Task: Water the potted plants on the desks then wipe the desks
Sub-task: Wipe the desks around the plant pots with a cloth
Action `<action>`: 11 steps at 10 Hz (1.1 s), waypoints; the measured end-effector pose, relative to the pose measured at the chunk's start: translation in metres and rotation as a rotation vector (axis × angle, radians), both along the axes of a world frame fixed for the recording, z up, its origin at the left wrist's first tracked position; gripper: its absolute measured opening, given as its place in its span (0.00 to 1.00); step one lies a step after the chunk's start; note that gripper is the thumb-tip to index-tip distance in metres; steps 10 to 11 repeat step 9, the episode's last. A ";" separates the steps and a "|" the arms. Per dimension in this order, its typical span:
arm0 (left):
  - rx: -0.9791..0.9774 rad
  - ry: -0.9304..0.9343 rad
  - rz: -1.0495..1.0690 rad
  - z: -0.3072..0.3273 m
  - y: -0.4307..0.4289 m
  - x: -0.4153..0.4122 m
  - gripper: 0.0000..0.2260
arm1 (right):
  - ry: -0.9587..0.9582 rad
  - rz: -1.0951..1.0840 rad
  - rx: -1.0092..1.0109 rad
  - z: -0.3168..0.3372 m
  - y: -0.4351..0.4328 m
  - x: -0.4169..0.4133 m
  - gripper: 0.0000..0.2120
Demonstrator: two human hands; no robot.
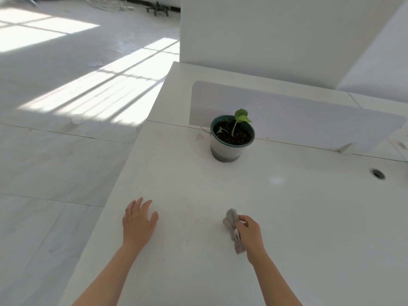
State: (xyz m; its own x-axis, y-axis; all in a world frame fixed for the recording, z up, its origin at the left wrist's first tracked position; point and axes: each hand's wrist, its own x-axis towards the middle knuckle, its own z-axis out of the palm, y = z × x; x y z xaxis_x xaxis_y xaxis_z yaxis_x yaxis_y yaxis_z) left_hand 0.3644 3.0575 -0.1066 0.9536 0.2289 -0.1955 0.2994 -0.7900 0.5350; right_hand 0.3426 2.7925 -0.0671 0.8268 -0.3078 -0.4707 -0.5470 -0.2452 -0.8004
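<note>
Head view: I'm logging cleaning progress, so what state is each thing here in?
left hand: open, fingers spread, holding nothing.
cloth: bunched up, gripped.
right hand: grips the cloth.
potted plant: upright, beside the divider.
desk: faint smudge left of the potted plant.

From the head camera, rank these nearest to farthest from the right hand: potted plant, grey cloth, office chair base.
1. Grey cloth, gripped in the right hand itself.
2. Potted plant, ahead by the desk divider.
3. Office chair base, far off on the floor, upper left.
</note>
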 end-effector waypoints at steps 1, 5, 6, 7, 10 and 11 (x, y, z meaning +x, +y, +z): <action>0.065 -0.015 0.048 -0.012 0.018 -0.044 0.31 | -0.011 -0.047 0.125 0.009 0.017 -0.007 0.09; 0.309 -0.007 0.050 -0.041 0.062 -0.119 0.22 | -0.486 0.782 -0.784 -0.022 0.188 0.025 0.08; 0.301 -0.088 0.074 -0.046 0.064 -0.121 0.20 | -0.279 1.089 -0.761 -0.031 0.197 0.016 0.20; 0.249 -0.113 0.079 -0.044 0.061 -0.125 0.20 | -0.253 1.150 -0.772 -0.021 0.189 0.018 0.19; 0.169 -0.302 0.043 -0.058 0.067 -0.126 0.24 | -0.433 0.718 -0.201 0.128 0.135 0.041 0.12; 0.169 -0.302 0.043 -0.058 0.067 -0.126 0.24 | -0.433 0.718 -0.201 0.128 0.135 0.041 0.12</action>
